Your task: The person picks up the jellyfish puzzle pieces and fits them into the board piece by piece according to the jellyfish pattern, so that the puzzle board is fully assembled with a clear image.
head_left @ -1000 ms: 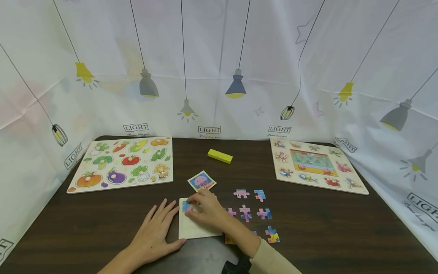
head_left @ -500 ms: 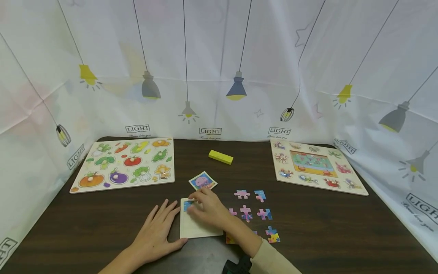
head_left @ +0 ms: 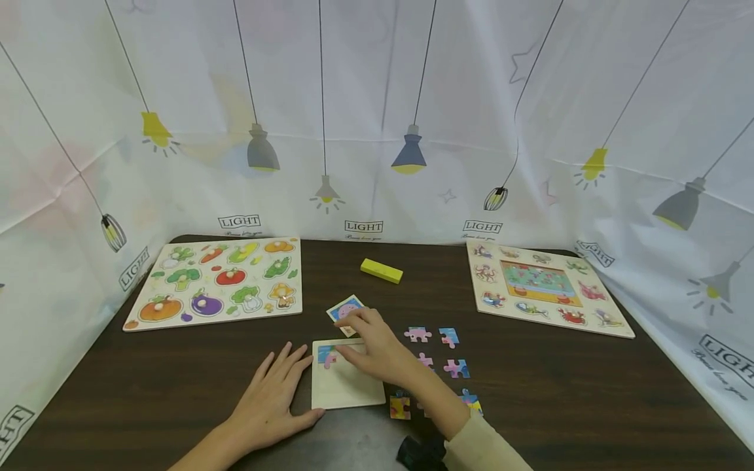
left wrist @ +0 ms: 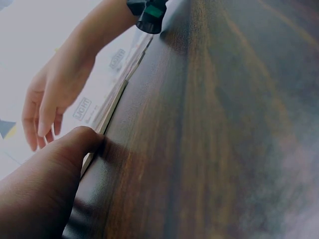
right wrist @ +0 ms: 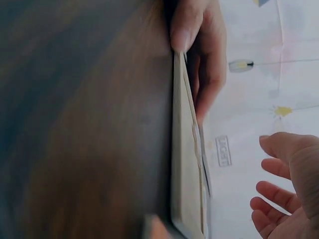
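A shallow pale wooden puzzle tray (head_left: 347, 391) lies on the dark table, with a blue-and-pink jigsaw piece (head_left: 326, 356) in its upper left corner. My left hand (head_left: 268, 400) rests flat on the table with spread fingers, its fingertips and thumb at the tray's left edge. Above the tray hovers my right hand (head_left: 379, 350), fingers loosely bent; in the right wrist view that hand (right wrist: 291, 184) holds nothing. Behind the tray a small picture card (head_left: 341, 310) is partly covered by the right fingers. Loose jigsaw pieces (head_left: 456, 368) lie right of the tray, some hidden under the right forearm.
A vegetable puzzle board (head_left: 215, 307) lies at the back left, a sea-animal board (head_left: 489, 261) at the back right. Between them is a yellow block (head_left: 381, 271). A black device (head_left: 421, 453) sits at the right wrist. A lamp-print curtain (head_left: 365, 85) stands behind the table.
My right hand has let go of the piece in the tray's corner and risen a little to the right, uncovering it. The left hand keeps its place at the tray.
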`<state>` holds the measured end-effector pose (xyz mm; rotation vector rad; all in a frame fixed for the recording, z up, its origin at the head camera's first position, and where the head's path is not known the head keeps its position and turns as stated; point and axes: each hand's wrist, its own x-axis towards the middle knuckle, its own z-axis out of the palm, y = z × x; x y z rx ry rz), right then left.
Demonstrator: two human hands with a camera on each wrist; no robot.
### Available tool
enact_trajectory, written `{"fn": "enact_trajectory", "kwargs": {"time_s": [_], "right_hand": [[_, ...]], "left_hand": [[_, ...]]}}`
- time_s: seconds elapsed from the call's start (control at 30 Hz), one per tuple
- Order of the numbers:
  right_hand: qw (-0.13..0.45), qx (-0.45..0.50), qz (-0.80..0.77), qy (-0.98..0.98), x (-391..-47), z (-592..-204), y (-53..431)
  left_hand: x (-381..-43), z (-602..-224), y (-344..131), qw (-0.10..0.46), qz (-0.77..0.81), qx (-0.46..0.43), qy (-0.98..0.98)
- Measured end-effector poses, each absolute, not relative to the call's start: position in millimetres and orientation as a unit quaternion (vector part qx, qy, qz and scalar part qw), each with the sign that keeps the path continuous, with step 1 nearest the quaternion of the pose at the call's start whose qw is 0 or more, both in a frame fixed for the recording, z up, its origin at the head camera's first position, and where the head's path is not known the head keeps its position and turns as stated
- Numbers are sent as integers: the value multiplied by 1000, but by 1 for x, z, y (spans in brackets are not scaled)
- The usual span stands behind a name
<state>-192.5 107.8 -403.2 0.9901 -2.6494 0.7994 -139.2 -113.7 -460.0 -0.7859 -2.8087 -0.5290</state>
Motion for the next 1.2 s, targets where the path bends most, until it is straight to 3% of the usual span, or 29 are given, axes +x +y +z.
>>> {"fn": "enact_trajectory", "kwargs": {"time_s": [0.77,1.2], "right_hand": [[134,269,281,-911,-205,-394,187],[127,226,255,-932,-212,-414,219]], "left_hand": [[-139,-460,-112,84,-181,-256,-946],[-139,-460,-112,77,-176,-254,-948]]}}
